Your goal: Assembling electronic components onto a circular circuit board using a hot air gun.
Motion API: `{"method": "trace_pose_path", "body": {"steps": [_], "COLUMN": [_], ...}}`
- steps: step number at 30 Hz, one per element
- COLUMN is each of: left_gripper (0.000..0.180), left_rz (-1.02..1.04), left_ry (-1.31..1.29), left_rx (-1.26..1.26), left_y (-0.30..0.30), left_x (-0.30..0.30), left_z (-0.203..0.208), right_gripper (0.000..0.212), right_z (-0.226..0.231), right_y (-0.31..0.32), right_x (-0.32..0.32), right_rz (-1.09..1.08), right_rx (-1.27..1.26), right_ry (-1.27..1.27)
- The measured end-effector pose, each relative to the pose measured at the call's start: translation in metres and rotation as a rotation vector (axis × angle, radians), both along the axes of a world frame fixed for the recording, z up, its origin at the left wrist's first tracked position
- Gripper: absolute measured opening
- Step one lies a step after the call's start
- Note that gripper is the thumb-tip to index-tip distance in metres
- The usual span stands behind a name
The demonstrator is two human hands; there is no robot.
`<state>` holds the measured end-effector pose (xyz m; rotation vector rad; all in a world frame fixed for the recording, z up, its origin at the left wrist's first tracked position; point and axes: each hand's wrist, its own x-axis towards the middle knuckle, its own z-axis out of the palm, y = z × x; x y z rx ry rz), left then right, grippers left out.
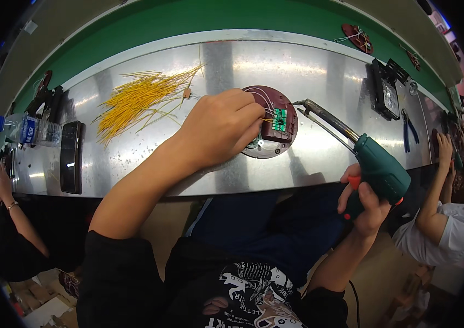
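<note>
My left hand [226,126] reaches over a round maroon plastic housing [285,143], its fingers pinched together at the left side of the small green circuit board [279,120] in it. A short end of yellow wire [267,118] shows at those fingertips, and the rest is covered by the hand. White wires [262,93] curve across the housing. In my right hand [368,213] is a dark green soldering gun [380,167] with red buttons. Its fingers wrap the grip, and the tip points left, beside the housing's upper right rim and close to the board.
A loose pile of yellow wires [139,101] lies left of my hand, beside a small brown piece [187,93]. Further left are a phone [71,157] and a water bottle [35,131]. Blue-handled pliers [408,131] and a black device [386,90] lie right. Co-workers sit both sides.
</note>
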<state>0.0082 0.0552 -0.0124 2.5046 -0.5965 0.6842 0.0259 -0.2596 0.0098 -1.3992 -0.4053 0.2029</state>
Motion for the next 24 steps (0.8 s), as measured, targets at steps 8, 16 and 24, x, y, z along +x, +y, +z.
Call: {"method": "trace_pose_path", "body": {"steps": [8, 16, 24], "left_gripper": [0.015, 0.015, 0.008], "left_rz": [0.001, -0.010, 0.001], "left_ry": [-0.008, 0.011, -0.012], "left_rx": [0.026, 0.051, 0.041], "left_y": [-0.0020, -0.0016, -0.0038], "left_x": [-0.0001, -0.0004, -0.0018], "left_z": [0.0061, 0.0101, 0.0092], "right_gripper": [0.047, 0.054, 0.053], "right_z": [0.0012, -0.0024, -0.0022], "right_y": [0.0006, 0.0012, -0.0015], "right_x": [-0.0003, -0.0004, -0.0009], "right_rz": [0.009, -0.013, 0.003], "right_rx": [0.014, -0.044, -0.037], "right_ry": [0.013, -0.051, -0.054]}}
